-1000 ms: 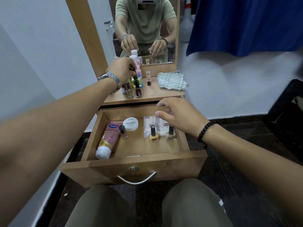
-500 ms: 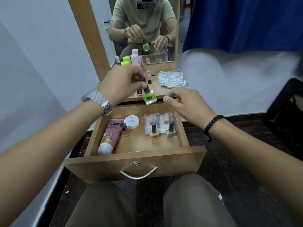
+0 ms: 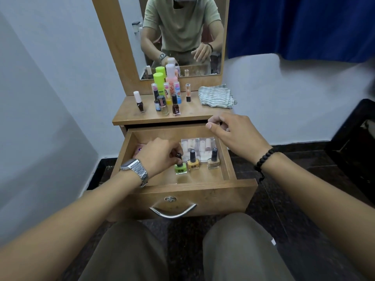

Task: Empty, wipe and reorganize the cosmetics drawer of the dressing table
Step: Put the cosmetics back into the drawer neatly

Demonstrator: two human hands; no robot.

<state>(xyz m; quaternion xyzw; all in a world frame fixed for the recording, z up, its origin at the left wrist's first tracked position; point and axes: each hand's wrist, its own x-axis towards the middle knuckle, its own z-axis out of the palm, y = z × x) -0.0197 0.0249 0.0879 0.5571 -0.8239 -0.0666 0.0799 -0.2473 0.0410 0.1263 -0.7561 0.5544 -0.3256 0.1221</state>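
Left hand pinching the black cap of a green nail polish bottle, upright on the drawer floor just beside a yellow bottle and a beige bottle, in front of a clear case; right hand loose and empty over the drawer's back right corner. Reorganizing step, apparently: next, letting go without tipping the row, then fetching from the cluster of bottles on the desk. Striped cloth by the mirror, pale wall, blue curtain, dark floor.
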